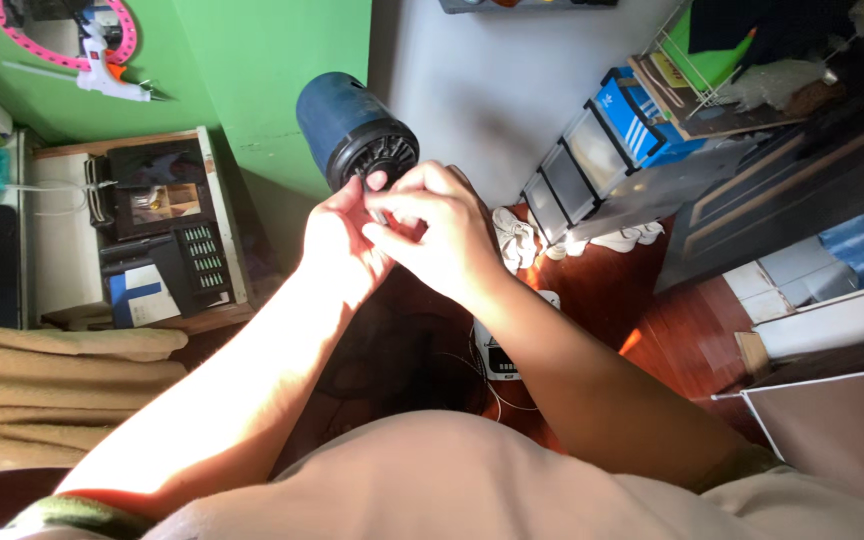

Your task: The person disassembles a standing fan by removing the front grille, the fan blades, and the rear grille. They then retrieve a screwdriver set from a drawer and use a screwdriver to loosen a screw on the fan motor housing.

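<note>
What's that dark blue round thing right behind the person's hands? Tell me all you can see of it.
The blue cylinder has a smooth dark blue body, plastic by its look, ending in a black ribbed cap with slots like a vent. It is tilted, the black end pointing down toward the hands. The left hand and right hand meet at that black end, fingertips touching its rim. Behind it are a green wall and a pale grey one. What holds it up is hidden.
</note>
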